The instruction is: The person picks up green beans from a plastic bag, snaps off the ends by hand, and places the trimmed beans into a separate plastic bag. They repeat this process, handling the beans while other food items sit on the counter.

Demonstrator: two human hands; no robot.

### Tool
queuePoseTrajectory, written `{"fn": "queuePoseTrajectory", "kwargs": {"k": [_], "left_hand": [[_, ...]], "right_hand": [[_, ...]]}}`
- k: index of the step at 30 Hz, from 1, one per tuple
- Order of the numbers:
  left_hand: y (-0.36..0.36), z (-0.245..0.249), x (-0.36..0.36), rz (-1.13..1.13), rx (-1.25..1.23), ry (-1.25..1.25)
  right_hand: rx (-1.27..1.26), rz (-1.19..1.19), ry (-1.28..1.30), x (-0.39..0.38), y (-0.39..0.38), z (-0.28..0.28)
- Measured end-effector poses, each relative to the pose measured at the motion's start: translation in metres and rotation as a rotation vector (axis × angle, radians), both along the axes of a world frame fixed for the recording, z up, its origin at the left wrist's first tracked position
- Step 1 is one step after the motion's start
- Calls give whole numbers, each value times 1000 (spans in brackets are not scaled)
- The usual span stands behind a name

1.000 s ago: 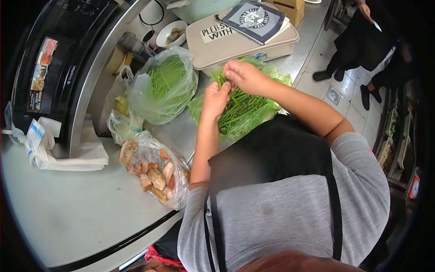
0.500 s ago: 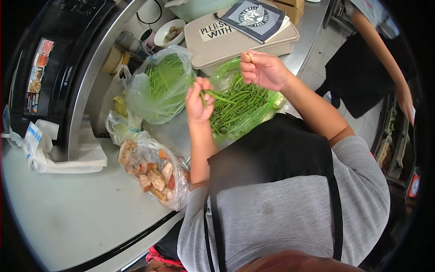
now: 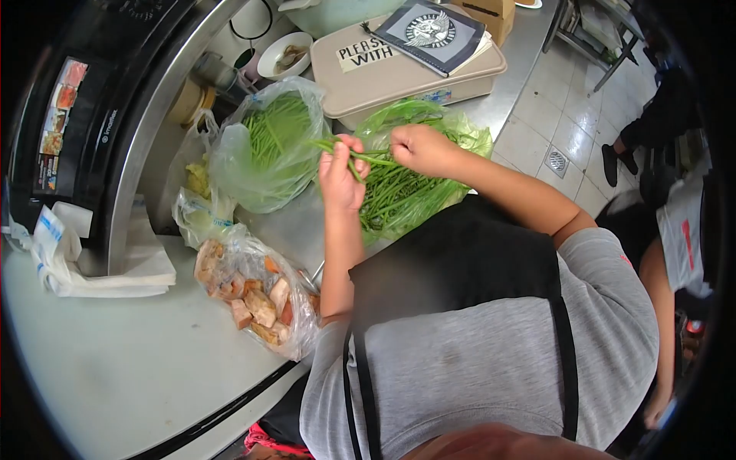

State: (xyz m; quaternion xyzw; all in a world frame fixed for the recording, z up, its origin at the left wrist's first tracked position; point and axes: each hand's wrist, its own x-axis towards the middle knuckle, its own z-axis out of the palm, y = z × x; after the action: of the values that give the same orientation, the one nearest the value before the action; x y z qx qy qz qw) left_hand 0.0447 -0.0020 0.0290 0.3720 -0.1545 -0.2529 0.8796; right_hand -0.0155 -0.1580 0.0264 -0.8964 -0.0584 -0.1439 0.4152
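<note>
My left hand [image 3: 341, 182] is closed around a few thin green beans [image 3: 376, 159], whose ends stick out on both sides of the fingers. My right hand [image 3: 424, 150] is curled closed at the other end of these beans, its fingertips mostly hidden from me. Below both hands lies an open green plastic bag [image 3: 477, 143] with a heap of long green beans [image 3: 395, 198] in it. Left of my left hand stands a clear plastic bag [image 3: 261, 180] holding more green pieces.
A clear bag of meat chunks [image 3: 264, 303] lies by my left forearm. Behind the beans sits a lidded beige box [image 3: 337, 77] with a notebook [image 3: 429, 34] on top. A black oven-like appliance [image 3: 77, 115] stands left. Another person's arm [image 3: 657, 322] is close at my right.
My right hand has come down from above the bag to the beans in my left hand. The other person has moved from upper right to beside my right shoulder.
</note>
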Motion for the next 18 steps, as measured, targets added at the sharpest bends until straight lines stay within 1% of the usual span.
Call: {"fn": "queuePoseTrajectory", "kwargs": {"k": [3, 4, 7, 10, 13, 16, 18], "left_hand": [[-4, 4, -8, 35, 63, -70], [-5, 5, -7, 56, 77, -91], [-5, 6, -1, 109, 108, -112], [-4, 3, 2, 138, 122, -93], [-4, 3, 0, 147, 135, -95], [-8, 2, -4, 136, 180, -174], [-15, 0, -11, 110, 212, -237]], "right_hand": [[-152, -191, 120, 11, -13, -13], [-146, -180, 158, 10, -18, -12], [283, -27, 488, 7, -22, -3], [542, 189, 382, 6, -18, -13], [329, 268, 311, 2, -18, -10], [30, 28, 165, 1, -15, -3], [-40, -106, 133, 5, -15, -4]]}}
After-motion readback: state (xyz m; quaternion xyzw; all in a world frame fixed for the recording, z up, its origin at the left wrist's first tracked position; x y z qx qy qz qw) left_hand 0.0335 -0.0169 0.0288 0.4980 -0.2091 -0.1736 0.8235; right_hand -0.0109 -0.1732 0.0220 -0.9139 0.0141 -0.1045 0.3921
